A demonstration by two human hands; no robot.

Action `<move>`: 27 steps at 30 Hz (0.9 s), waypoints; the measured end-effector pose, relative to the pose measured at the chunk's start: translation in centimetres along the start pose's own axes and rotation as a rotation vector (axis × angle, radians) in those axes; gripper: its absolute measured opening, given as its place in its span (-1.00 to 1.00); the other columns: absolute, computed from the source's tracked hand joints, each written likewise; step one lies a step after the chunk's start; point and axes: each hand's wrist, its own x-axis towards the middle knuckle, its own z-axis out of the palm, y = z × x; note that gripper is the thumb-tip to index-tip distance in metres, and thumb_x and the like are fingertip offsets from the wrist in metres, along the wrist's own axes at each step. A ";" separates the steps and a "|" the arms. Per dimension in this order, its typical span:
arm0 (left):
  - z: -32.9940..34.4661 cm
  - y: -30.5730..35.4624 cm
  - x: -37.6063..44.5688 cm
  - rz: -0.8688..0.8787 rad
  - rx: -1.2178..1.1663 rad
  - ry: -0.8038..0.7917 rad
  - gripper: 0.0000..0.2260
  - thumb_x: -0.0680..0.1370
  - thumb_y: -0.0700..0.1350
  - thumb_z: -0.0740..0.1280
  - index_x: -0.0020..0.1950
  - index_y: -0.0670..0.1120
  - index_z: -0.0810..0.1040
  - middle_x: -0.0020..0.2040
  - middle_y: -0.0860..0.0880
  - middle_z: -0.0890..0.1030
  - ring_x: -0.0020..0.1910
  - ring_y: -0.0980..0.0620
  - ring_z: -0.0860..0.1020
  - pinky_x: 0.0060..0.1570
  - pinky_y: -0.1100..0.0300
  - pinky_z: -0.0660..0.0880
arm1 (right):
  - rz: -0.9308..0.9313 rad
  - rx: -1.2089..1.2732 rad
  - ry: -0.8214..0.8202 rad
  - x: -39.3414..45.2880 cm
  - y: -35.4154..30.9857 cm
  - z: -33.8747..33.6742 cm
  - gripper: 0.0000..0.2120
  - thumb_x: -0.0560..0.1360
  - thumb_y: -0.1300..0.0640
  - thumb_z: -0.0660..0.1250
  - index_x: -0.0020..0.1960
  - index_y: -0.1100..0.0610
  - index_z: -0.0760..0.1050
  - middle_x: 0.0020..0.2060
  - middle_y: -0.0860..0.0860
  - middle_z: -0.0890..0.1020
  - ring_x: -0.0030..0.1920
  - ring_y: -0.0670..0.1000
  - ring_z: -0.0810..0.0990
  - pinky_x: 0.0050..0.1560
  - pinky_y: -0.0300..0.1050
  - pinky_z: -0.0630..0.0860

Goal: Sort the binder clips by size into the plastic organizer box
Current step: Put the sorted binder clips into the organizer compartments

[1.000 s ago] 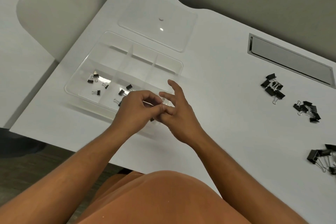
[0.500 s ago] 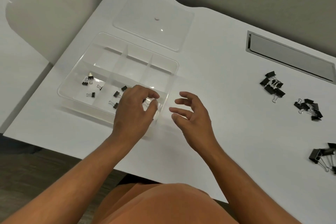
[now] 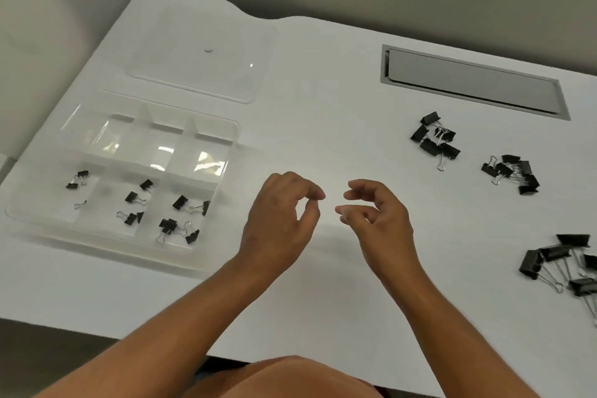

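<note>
Clear plastic organizer box [image 3: 226,126] sits on the white desk [image 3: 323,126], small binder clips [image 3: 176,223] in its near compartments. Right of the box, left hand [image 3: 277,223] and right hand [image 3: 378,220] hover loosely curled, empty. Farther right lie clip piles [image 3: 436,142].

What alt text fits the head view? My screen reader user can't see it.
Two empty hands, left hand and right hand, hover over a white desk between a clear organizer box holding small binder clips and three loose clip piles at right.
</note>
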 end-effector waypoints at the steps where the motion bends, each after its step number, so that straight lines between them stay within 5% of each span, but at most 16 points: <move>1: 1.4 0.9 0.4 0.016 0.004 -0.022 -0.87 0.58 -0.19 0.38 0.01 0.04 0.64 -0.04 0.18 0.61 0.03 0.13 0.50 0.03 0.39 0.37 | 0.008 0.002 0.020 0.4 0.5 -1.5 -0.70 0.58 0.26 0.42 0.16 -0.11 0.56 0.07 -0.17 0.68 -0.03 -0.15 0.74 -0.06 -0.24 0.54; 9: 11.6 7.5 4.4 0.104 0.033 -0.095 -0.87 0.58 -0.21 0.37 0.02 0.00 0.65 -0.04 0.12 0.63 0.03 0.11 0.50 0.03 0.29 0.40 | 0.065 -0.058 0.130 4.7 4.5 -13.5 -0.75 0.57 0.21 0.40 0.10 -0.14 0.59 0.04 -0.19 0.70 -0.03 -0.09 0.71 -0.23 -0.31 0.50; 17: 22.3 11.5 8.1 0.230 0.038 -0.141 -0.87 0.56 -0.24 0.37 0.03 -0.07 0.67 -0.04 0.01 0.61 0.02 0.03 0.50 -0.01 0.31 0.37 | 0.054 -0.139 0.318 9.3 10.3 -22.9 -0.75 0.56 0.19 0.40 0.18 -0.08 0.59 0.05 -0.18 0.66 -0.02 -0.18 0.64 -0.16 -0.22 0.48; 22: 29.9 11.4 9.8 0.235 0.108 -0.081 -0.83 0.53 -0.30 0.38 0.06 -0.13 0.67 -0.03 -0.08 0.55 -0.01 -0.09 0.55 -0.08 0.03 0.56 | 0.084 -0.175 0.569 10.7 14.2 -25.8 -0.61 0.53 0.26 0.38 0.32 0.01 0.52 0.18 -0.03 0.53 -0.01 -0.03 0.55 0.00 -0.12 0.53; 27: 31.7 11.2 10.1 0.290 0.235 -0.116 -0.85 0.53 -0.23 0.38 0.07 -0.11 0.65 0.03 -0.11 0.55 -0.05 -0.15 0.53 -0.08 -0.09 0.54 | 0.094 -0.327 0.584 13.0 16.0 -27.9 -0.48 0.49 0.28 0.39 0.42 0.08 0.40 0.33 0.09 0.35 0.19 0.08 0.36 0.02 -0.10 0.37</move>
